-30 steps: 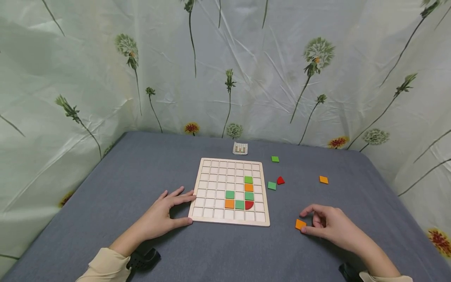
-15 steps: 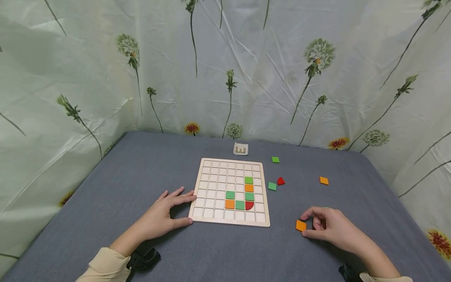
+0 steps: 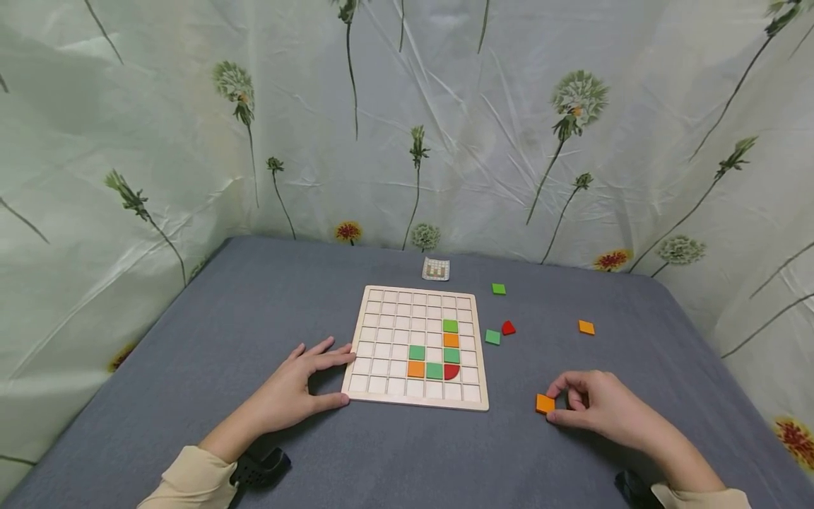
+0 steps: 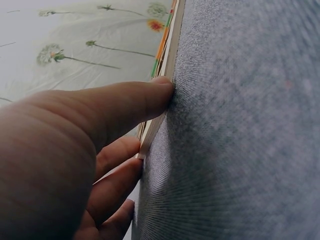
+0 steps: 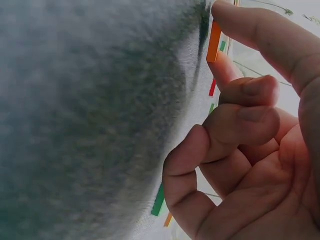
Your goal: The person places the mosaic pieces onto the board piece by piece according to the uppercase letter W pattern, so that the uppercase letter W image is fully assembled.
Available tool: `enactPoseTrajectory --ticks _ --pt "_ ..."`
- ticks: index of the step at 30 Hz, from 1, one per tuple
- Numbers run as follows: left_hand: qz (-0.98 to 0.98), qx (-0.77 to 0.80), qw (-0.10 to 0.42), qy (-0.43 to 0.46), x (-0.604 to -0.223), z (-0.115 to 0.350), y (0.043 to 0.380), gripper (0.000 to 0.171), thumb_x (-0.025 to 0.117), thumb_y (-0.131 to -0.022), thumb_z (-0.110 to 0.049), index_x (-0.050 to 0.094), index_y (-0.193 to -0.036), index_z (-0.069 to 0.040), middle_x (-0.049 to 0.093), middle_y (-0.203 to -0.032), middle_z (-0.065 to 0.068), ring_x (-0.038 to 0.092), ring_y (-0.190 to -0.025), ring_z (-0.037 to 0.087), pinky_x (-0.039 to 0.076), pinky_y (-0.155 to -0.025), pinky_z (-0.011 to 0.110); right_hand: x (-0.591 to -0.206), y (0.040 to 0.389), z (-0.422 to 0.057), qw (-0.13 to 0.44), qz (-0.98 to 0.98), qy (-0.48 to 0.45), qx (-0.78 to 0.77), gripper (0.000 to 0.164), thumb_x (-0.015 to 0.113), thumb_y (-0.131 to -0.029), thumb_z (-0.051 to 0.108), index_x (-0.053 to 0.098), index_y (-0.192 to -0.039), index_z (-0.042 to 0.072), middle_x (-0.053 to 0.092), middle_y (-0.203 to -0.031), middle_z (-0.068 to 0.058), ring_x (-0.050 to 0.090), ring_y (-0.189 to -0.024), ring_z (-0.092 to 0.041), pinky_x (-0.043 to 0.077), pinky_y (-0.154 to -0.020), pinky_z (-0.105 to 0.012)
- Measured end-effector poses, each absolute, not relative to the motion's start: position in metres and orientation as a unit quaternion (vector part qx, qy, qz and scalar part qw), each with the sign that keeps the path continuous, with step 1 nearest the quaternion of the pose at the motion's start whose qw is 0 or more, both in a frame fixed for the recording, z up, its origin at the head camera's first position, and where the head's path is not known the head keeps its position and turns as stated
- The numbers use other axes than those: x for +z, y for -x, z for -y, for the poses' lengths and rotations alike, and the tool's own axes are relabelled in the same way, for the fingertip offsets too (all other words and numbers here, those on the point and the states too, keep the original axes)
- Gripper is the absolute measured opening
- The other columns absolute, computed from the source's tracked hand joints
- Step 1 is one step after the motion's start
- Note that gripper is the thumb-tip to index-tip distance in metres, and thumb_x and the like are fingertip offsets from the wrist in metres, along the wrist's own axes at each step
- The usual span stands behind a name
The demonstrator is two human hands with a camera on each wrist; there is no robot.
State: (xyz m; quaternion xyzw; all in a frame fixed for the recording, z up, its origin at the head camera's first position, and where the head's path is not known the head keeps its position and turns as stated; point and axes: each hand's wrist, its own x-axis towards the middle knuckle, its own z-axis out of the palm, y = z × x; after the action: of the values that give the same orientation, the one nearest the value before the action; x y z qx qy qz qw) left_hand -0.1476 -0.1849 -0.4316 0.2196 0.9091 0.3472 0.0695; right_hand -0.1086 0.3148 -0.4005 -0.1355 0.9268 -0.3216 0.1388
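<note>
In the head view a pale wooden grid board [image 3: 388, 385] lies on the table. Set in its cells are green, orange and red pieces, among them a red quarter-round [image 3: 451, 372]. My left hand [image 3: 286, 392] rests at the board's left side, spread fingers touching the edge and the thumb at the near left corner. Right of the board, my right hand [image 3: 604, 410] pinches an orange square tile [image 3: 545, 404] between thumb and index finger. The right wrist view shows this orange tile [image 5: 214, 42] edge-on, low over the cloth, with the other fingers curled.
Loose pieces lie right of the board: a light green square [image 3: 499, 289], a green square [image 3: 492, 337], a red piece [image 3: 509, 328] and an orange square [image 3: 586, 328]. Another green piece [image 5: 158, 201] shows below the right hand's fingers. A small pattern card [image 3: 436, 268] lies behind the board.
The orange tile has turned slightly in the right hand, and the index finger now meets its edge. My left hand and the board hold their place.
</note>
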Motion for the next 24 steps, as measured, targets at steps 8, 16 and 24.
enactPoseTrajectory --ticks 8,16,24 --pt "-0.910 0.345 0.072 -0.218 -0.432 0.184 0.147 0.064 0.089 -0.088 -0.036 0.068 -0.147 -0.023 0.057 -0.162 0.000 0.033 -0.163 0.040 0.012 -0.128 0.076 -0.392 0.121 -0.303 0.118 -0.929 0.163 -0.310 0.026 0.088 -0.089 0.031 0.075 -0.103 0.014 0.046 -0.067 0.013 0.039 -0.055 0.002 0.037 -0.053 -0.020" --pt "-0.901 0.372 0.078 -0.209 -0.428 0.181 0.147 0.055 0.089 -0.089 -0.033 0.072 -0.141 -0.023 0.058 -0.161 0.001 0.033 -0.163 0.040 0.011 -0.130 0.075 -0.381 0.135 -0.284 0.103 -0.932 0.184 -0.294 0.026 0.088 -0.090 0.032 0.075 -0.103 0.015 0.045 -0.067 0.013 0.038 -0.056 0.002 0.036 -0.054 -0.020" --pt "-0.896 0.387 0.079 -0.203 -0.425 0.180 0.147 0.053 0.090 -0.089 -0.030 0.074 -0.138 -0.021 0.058 -0.161 0.003 0.033 -0.162 0.042 0.009 -0.129 0.076 -0.373 0.146 -0.267 0.104 -0.933 0.192 -0.288 0.025 0.090 -0.089 0.031 0.074 -0.101 0.017 0.046 -0.068 0.011 0.039 -0.056 0.001 0.037 -0.054 -0.020"
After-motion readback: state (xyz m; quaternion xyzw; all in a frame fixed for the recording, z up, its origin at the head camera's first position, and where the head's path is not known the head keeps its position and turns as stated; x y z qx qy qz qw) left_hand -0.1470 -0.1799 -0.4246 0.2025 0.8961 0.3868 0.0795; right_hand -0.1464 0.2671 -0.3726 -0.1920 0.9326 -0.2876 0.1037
